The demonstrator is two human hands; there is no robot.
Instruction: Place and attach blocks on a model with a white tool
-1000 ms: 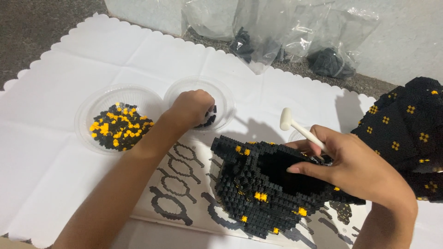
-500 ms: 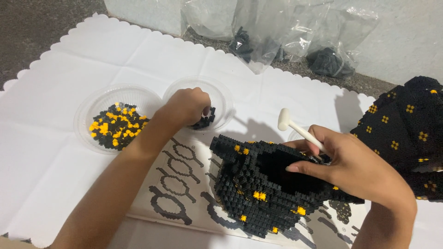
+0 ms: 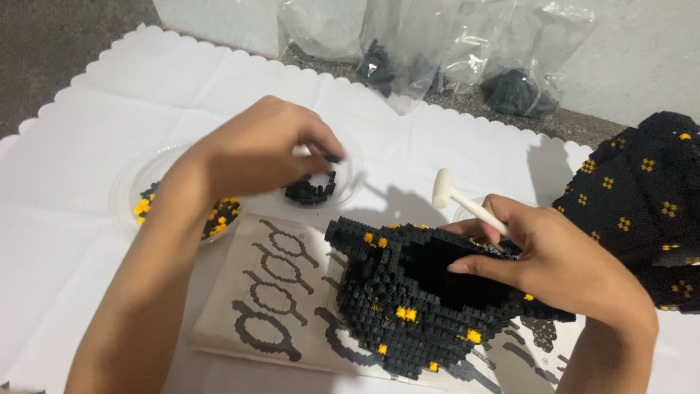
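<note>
My left hand [image 3: 264,148] hovers over a clear round dish [image 3: 348,184] of small black bricks [image 3: 310,191], pinching one black brick [image 3: 333,157] between thumb and fingertips. My right hand [image 3: 550,261] rests on the rim of a hollow black brick model [image 3: 408,303] dotted with yellow studs, and holds a small white hammer-like tool [image 3: 458,199] whose head sticks up to the left. The model stands on a printed instruction sheet [image 3: 273,299].
A second clear dish [image 3: 133,191] with black and yellow bricks sits under my left forearm. A larger black-and-yellow built piece [image 3: 642,197] lies at the right. Clear plastic bags [image 3: 452,51] of black bricks lie at the back, on a white scalloped mat [image 3: 131,95].
My left hand has lifted up out of the dish of black bricks with one brick pinched in its fingers. The right hand and model have stayed put.
</note>
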